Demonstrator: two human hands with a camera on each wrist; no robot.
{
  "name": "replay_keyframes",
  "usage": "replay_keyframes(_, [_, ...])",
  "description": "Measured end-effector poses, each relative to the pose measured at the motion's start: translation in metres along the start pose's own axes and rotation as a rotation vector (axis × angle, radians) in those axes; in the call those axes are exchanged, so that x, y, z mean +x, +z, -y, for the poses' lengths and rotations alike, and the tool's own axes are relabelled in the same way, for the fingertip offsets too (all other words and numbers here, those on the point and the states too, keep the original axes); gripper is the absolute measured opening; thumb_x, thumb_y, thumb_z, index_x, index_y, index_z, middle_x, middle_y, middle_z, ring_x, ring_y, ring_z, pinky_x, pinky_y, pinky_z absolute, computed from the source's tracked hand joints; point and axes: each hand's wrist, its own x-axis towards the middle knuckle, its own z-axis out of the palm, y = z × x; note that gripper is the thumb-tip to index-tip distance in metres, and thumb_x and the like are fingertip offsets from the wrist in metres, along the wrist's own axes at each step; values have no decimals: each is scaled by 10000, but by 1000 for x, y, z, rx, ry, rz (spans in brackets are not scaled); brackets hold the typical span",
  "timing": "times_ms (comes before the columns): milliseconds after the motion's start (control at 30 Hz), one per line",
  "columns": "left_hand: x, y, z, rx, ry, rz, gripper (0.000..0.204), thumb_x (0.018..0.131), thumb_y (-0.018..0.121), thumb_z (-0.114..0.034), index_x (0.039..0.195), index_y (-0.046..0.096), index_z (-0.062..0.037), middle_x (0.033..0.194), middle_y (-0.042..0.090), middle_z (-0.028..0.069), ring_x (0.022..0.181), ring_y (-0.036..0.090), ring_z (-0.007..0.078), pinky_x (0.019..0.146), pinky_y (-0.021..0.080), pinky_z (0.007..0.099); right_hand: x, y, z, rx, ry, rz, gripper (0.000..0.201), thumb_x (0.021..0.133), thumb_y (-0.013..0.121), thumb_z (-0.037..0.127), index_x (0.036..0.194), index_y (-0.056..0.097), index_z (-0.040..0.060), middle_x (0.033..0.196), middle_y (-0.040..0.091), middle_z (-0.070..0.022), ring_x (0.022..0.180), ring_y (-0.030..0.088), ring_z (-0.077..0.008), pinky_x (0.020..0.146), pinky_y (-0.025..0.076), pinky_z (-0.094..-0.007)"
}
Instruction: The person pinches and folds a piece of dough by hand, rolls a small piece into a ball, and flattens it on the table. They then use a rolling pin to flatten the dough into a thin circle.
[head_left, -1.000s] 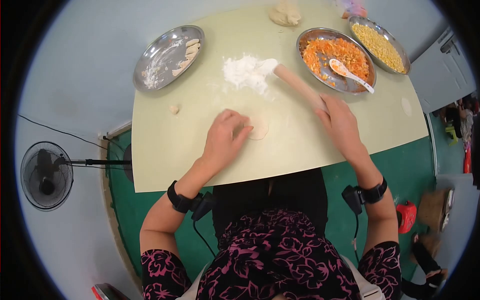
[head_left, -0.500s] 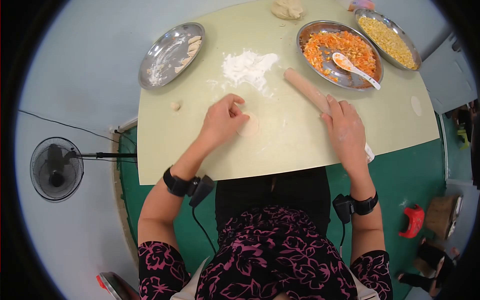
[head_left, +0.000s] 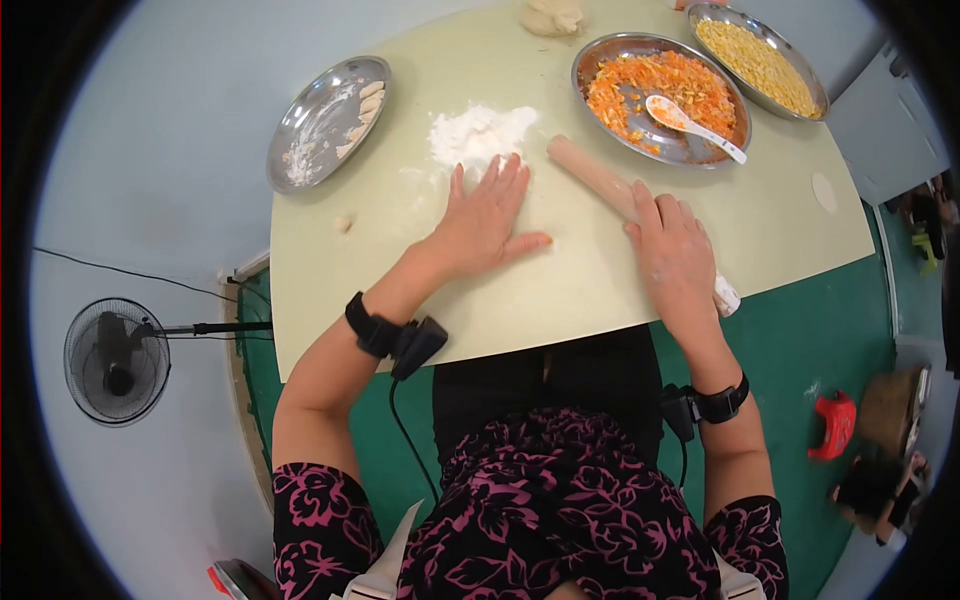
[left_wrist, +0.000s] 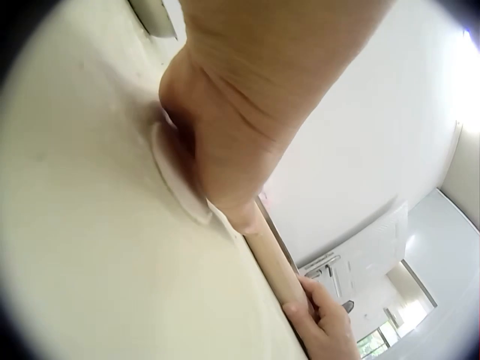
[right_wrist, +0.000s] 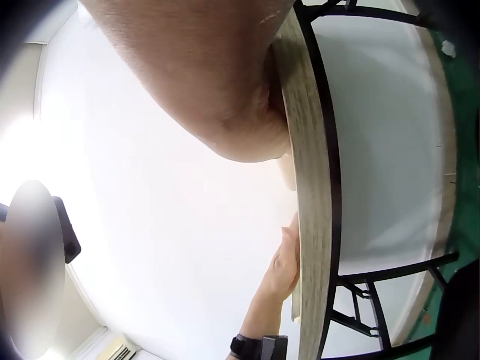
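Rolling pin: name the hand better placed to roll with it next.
Right, I'd judge: the right hand grips the rolling pin, while the left hand lies spread over the dough wrapper.

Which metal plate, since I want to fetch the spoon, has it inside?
The middle plate, with the orange mix: the white spoon lies in it. The left plate and the right plate show none.

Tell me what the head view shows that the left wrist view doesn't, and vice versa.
Head view only: flour, orange filling, white spoon, fan.
Left wrist view only: the edge of a dough round under the left hand, and a window.
Both: left hand, right hand gripping the rolling pin, tabletop.
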Motion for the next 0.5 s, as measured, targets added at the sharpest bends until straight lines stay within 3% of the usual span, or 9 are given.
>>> replay_keyframes(133, [-34,-15,-30,-3,136,94,891,850,467,-603,1436,184,7,1494,197,220,1388,195,360,1069,70,629,-1,2,1,-12,-14,0,448,816,612,176,1226,496,40,852,494,-67,822,525,-220,660,447,-345])
replay_keyframes(233, [-55,-21,-26,-50,216,155,913,820,489,-624,1431,215,-4,1488,231,204,1387,215,338,1075,54,621,-2,5,0,-15,-21,-20,440,820,607,176,1225,498,40,845,492,-69,819,524,-224,657,445,-346])
replay_keyframes(367, [-71,-35,-16,58,72,186,894,797,522,-622,1415,284,-21,1487,255,177,1389,212,327,1085,34,609,-2,4,2,-29,-20,-22,437,819,609,176,1221,502,40,847,498,-69,814,527,-221,656,449,-347])
replay_keyframes(500, [-61,-31,-35,13,169,130,883,807,514,-620,1426,269,-39,1492,233,186,1390,196,342,1083,62,608,-2,7,3,-48,-22,-28,442,816,614,179,1221,501,43,853,506,-68,820,535,-221,664,458,-352])
